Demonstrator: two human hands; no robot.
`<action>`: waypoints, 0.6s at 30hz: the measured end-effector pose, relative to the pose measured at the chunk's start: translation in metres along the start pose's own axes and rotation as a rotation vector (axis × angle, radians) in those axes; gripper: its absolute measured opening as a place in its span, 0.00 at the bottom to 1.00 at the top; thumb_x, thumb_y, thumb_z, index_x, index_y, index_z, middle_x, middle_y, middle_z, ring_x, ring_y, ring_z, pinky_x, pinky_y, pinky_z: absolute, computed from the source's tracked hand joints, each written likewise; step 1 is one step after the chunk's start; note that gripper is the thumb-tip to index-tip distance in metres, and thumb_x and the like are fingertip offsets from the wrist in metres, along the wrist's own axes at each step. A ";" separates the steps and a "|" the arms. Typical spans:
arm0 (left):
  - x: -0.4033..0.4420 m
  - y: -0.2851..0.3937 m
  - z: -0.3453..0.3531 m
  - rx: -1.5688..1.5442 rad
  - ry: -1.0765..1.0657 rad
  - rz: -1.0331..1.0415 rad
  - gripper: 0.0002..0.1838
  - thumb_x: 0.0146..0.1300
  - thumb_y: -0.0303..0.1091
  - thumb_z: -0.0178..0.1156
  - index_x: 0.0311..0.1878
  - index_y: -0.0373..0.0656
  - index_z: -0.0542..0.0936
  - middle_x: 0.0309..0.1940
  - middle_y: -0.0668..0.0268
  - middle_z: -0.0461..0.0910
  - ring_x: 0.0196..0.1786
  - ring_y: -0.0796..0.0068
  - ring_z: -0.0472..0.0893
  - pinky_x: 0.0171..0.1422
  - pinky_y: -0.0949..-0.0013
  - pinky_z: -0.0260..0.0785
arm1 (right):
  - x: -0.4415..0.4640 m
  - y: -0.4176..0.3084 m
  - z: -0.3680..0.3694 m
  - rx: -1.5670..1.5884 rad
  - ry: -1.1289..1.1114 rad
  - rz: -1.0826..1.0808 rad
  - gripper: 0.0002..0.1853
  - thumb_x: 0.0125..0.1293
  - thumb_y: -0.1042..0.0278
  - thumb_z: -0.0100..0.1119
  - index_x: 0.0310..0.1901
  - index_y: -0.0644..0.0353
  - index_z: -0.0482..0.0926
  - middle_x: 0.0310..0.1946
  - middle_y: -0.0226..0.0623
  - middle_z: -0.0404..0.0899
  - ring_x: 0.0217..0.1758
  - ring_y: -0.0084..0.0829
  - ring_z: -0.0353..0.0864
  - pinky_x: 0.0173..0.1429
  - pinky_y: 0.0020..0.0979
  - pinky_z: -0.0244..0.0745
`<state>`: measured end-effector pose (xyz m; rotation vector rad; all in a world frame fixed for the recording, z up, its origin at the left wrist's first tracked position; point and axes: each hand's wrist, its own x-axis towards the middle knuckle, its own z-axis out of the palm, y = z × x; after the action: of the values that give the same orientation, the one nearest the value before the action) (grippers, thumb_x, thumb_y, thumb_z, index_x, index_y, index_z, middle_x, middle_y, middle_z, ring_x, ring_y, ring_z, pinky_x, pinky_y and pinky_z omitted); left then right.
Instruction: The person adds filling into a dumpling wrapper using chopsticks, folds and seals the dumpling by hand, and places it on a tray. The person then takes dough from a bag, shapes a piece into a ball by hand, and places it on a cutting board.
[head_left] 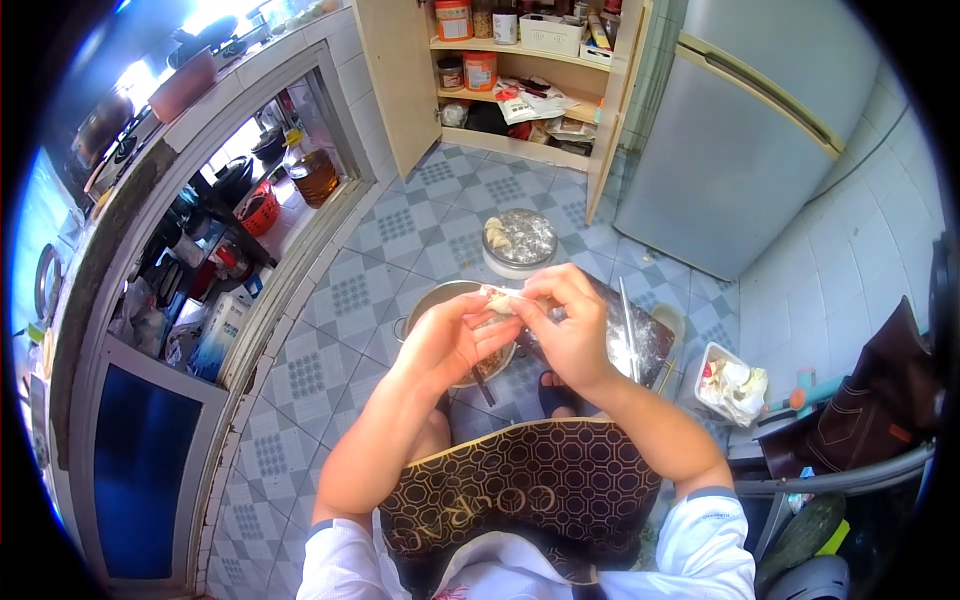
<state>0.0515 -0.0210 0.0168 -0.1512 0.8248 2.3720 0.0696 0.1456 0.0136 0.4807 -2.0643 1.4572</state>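
Near the middle of the frame, a dumpling (498, 301) sits between both hands: the left hand (440, 345) supports it on bent fingers, the right hand (570, 325) pinches its edge. Lower down, partly hidden by the left hand, is a bowl (430, 299); a floured board (652, 348) reaches out rightward. Open tiled floor (340, 375) runs left of the bowl and up around a round tray (532, 234) toward the fridge (735, 150).

Hands (447, 345) (577, 328) pinching a dumpling (498, 301), floured board (653, 348) below
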 end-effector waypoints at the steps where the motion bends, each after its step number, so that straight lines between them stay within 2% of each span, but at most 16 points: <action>1: 0.001 -0.001 -0.001 -0.002 0.001 0.002 0.15 0.64 0.28 0.50 0.51 0.29 0.68 0.50 0.47 0.72 0.52 0.53 0.76 0.61 0.56 0.70 | -0.001 -0.001 0.002 0.001 -0.003 -0.001 0.06 0.52 0.77 0.65 0.30 0.63 0.77 0.32 0.35 0.74 0.34 0.29 0.76 0.36 0.26 0.71; 4: 0.004 -0.003 -0.004 -0.032 0.035 -0.007 0.14 0.64 0.29 0.51 0.50 0.31 0.69 0.47 0.50 0.74 0.51 0.53 0.77 0.60 0.56 0.70 | -0.001 -0.003 0.007 -0.040 0.016 -0.045 0.06 0.53 0.77 0.65 0.30 0.64 0.77 0.31 0.36 0.74 0.32 0.31 0.76 0.35 0.27 0.71; 9: -0.003 -0.006 0.005 0.177 0.147 0.158 0.14 0.61 0.30 0.57 0.48 0.34 0.72 0.43 0.56 0.77 0.46 0.59 0.80 0.53 0.61 0.76 | -0.001 -0.002 0.009 -0.034 -0.030 -0.032 0.05 0.53 0.77 0.63 0.31 0.63 0.76 0.30 0.36 0.74 0.31 0.33 0.76 0.35 0.29 0.71; 18: -0.001 -0.010 0.006 0.360 0.205 0.284 0.14 0.60 0.28 0.60 0.48 0.32 0.75 0.40 0.58 0.79 0.41 0.67 0.82 0.43 0.69 0.80 | 0.006 -0.003 -0.002 -0.028 -0.196 -0.070 0.05 0.53 0.76 0.63 0.31 0.62 0.77 0.30 0.35 0.75 0.32 0.33 0.77 0.35 0.30 0.72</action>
<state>0.0587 -0.0113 0.0165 -0.1366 1.4393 2.4434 0.0671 0.1470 0.0200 0.7026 -2.1917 1.3860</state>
